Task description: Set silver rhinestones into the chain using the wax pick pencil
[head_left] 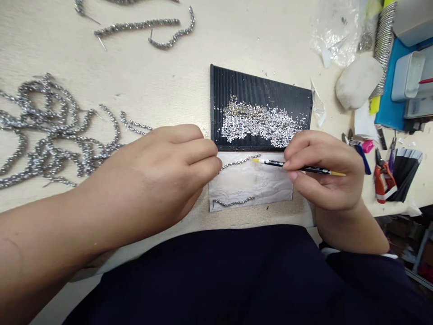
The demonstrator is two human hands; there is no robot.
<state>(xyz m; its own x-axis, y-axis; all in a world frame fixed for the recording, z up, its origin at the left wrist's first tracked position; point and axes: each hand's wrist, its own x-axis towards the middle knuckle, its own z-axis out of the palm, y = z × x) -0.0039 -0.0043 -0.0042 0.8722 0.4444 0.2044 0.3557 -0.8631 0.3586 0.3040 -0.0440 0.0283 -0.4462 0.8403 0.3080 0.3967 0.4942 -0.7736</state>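
Observation:
My left hand (pixel 172 174) is closed, its fingers pinching one end of a thin rhinestone-studded strand (pixel 238 161) that sticks out to the right. In my right hand (pixel 326 174) is a slim black patterned pencil-like stick (pixel 277 163) with a yellowish tip. That tip is at the strand's free end; whether they touch I cannot tell. Beneath lies a white cloth or paper sheet (pixel 270 180), with a second short strand (pixel 233 202) on it. Just beyond sits a black ridged tray (pixel 260 83), where many small sparkling rhinestones (pixel 259 122) are spread.
A tangled heap of studded strands (pixel 43 131) covers the left of the table, with more strands (pixel 138 27) at the far left. On the right are a white stone-like lump (pixel 358 82), a plastic bag (pixel 338 31), orange-handled pliers (pixel 384 180) and a blue tray (pixel 389 108).

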